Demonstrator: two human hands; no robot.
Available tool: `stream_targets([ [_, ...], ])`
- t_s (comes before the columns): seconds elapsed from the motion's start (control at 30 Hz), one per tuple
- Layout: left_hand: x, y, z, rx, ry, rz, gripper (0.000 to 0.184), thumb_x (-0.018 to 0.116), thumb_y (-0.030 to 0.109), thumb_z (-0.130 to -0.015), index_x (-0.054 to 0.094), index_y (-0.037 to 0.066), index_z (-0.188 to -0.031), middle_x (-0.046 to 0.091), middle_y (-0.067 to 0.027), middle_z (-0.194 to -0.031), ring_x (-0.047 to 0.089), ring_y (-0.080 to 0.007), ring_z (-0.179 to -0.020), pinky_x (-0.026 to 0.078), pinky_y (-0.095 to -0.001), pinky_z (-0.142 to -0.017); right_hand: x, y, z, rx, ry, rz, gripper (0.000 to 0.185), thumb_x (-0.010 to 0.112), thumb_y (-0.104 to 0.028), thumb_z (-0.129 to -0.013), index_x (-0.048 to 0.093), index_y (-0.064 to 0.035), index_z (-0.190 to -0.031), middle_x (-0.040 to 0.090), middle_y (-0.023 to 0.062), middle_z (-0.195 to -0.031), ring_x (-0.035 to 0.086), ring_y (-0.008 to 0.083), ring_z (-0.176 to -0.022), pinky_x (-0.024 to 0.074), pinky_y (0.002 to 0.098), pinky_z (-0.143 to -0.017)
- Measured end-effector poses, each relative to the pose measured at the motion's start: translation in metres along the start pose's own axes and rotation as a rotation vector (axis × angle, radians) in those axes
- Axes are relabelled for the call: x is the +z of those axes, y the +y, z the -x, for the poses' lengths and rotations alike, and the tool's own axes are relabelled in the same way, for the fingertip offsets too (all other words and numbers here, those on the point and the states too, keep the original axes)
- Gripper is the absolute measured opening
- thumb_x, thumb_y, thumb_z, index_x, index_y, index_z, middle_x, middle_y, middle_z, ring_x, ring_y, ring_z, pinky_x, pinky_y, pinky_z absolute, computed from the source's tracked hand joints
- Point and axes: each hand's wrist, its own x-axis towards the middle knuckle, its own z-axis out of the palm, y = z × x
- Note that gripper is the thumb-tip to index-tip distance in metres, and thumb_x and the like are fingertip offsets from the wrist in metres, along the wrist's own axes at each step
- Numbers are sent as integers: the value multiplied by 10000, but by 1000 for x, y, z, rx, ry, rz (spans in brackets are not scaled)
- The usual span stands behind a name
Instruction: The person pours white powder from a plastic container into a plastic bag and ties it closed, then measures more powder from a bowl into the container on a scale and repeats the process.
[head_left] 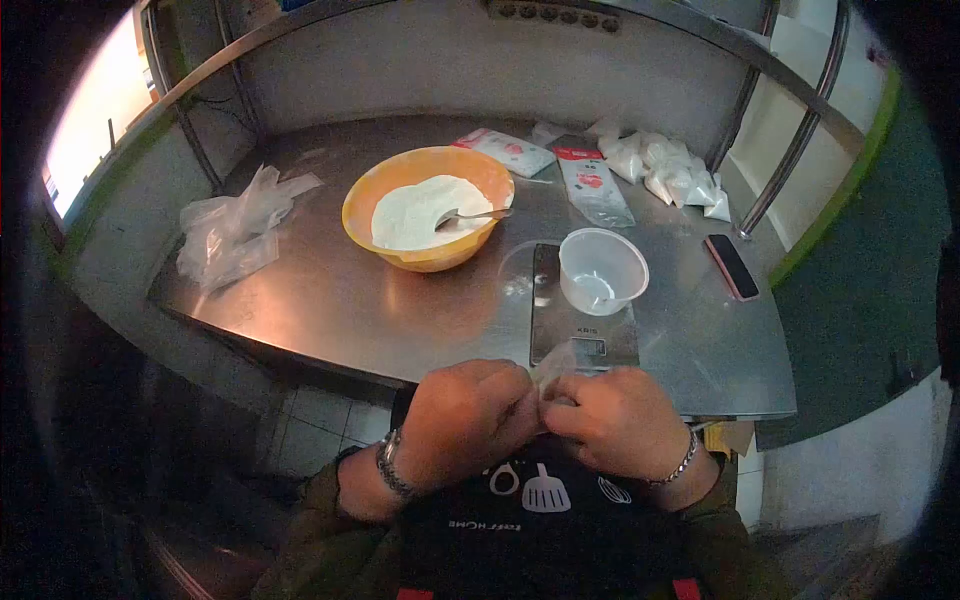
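Close to my apron, my left hand [475, 405] and my right hand [612, 415] meet with their fingers pinched on a clear plastic bag [558, 366]. Part of the bag pokes up between them; the rest is hidden by my fingers. Just beyond the hands lies a kitchen scale [560, 335], and a clear plastic tub [603, 272] stands on it, with a little white stuff at its bottom. Farther left, an orange bowl [428, 258] holds white powder [415, 212], with a metal spoon [475, 215] resting in it.
Crumpled clear bags [235, 230] lie at the left of the steel table [320, 310]. Red-and-white packets [590, 185] and several tied bags of white powder [670, 170] sit at the back right. A phone [732, 266] lies near the right edge. Shelf posts [800, 125] rise behind.
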Motion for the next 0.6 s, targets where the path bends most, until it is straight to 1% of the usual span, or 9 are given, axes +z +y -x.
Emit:
stream_targets([
  [0.13,0,-3,2,-6,-82,-16,179,650,186,-718,526,67,-672,518,-112,-585,553,-305,-547,434,-394,-490,-10,-3,2,-7,-37,9,145,633,-152,-699,534,-119,-799,517,90,-649,574,273,-510,450,380,-454],
  [0.2,-3,-3,3,-59,-154,-9,178,657,186,-704,529,70,-661,525,-111,-587,551,-307,-543,433,-392,-486,-11,1,8,-26,92,-282,176,660,-191,-739,522,-90,-781,525,91,-646,569,254,-500,428,367,-442],
  [0.23,-3,-4,4,-59,-151,-9,178,657,186,-704,529,70,-661,525,-111,-587,551,-307,-543,433,-392,-486,-10,3,10,-27,90,-280,176,660,-191,-739,522,-90,-781,525,91,-646,569,254,-500,428,367,-442],
  [0.3,0,-5,5,-53,-115,10,183,666,175,-692,521,72,-647,533,-111,-593,550,-300,-539,433,-386,-483,-4,7,13,121,243,-483,214,669,-204,-776,509,-63,-791,537,95,-670,560,243,-506,426,337,-457],
  [0.33,1,-5,6,-56,-114,12,183,666,175,-692,521,72,-647,533,-111,-593,550,-300,-539,433,-386,-483,0,6,11,120,239,-484,214,669,-204,-776,509,-63,-791,537,95,-670,560,243,-506,426,337,-457],
  [0.43,7,1,2,25,29,29,179,670,147,-681,510,80,-639,510,-91,-568,536,-286,-518,427,-377,-474,8,-4,1,241,392,-395,203,660,-175,-786,500,-50,-783,530,97,-670,554,240,-519,430,304,-470],
  [0.5,7,9,-1,79,168,-6,198,652,63,-665,466,35,-604,496,-113,-563,514,-311,-502,395,-379,-437,11,-8,-4,409,548,-448,163,628,-140,-801,511,-41,-747,535,107,-679,562,238,-535,439,302,-478],
  [0.53,5,10,-2,85,172,-11,198,652,63,-665,466,35,-604,496,-113,-563,514,-311,-502,395,-379,-437,10,-10,-6,403,553,-445,163,628,-140,-801,511,-41,-747,535,107,-679,562,238,-535,439,302,-478],
  [0.6,-2,11,-4,156,215,-135,201,683,130,-676,493,93,-620,463,-56,-560,495,-255,-474,395,-358,-428,2,-15,-9,339,790,-298,148,649,-105,-760,526,-41,-709,534,100,-653,563,239,-533,440,312,-475],
])
